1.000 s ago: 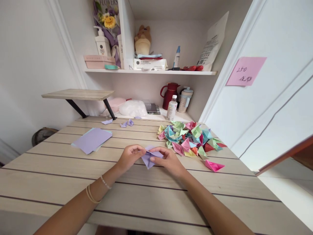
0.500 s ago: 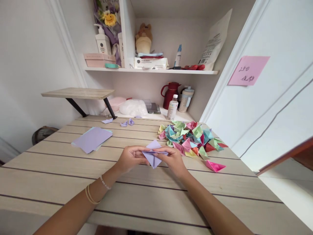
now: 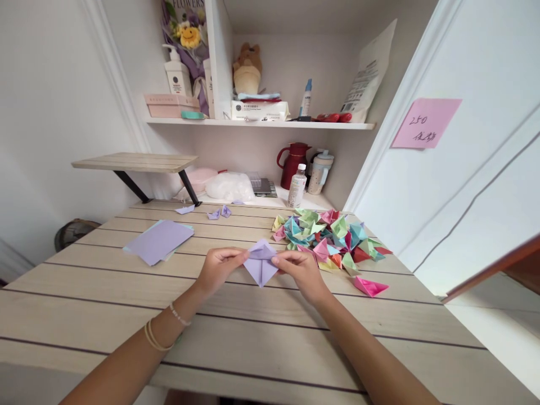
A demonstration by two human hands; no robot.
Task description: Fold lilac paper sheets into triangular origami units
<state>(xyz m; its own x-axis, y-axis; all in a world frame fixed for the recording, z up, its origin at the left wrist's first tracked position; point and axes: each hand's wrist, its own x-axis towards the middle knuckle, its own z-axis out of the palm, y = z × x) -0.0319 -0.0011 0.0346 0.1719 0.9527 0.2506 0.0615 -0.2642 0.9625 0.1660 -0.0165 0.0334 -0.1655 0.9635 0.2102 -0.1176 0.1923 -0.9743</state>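
A folded sheet of purple origami paper (image 3: pixel 261 270), diamond-shaped with a centre crease and a flap across its upper part, is held above the table between both hands. My left hand (image 3: pixel 220 269) pinches its left corner between thumb and fingers. At the right corner, my right hand (image 3: pixel 300 270) pinches it the same way. Just beyond the right hand lies a heap of folded paper boats (image 3: pixel 314 230) in many colours. One bright pink paper boat (image 3: pixel 370 286) sits apart at the heap's near right side.
A stack of purple paper sheets (image 3: pixel 162 241) lies on the left of the slatted table (image 3: pixel 236 343). Small purple boats (image 3: pixel 220 212) sit further back. A raised wooden stand (image 3: pixel 139 162), a plastic bottle (image 3: pixel 297 187) and a red jug (image 3: pixel 293 163) stand behind, below a white shelf (image 3: pixel 261 124).
The hands have moved slightly apart, from the middle of the paper to its side corners. The folded paper now faces me flatter, with an upper flap showing.
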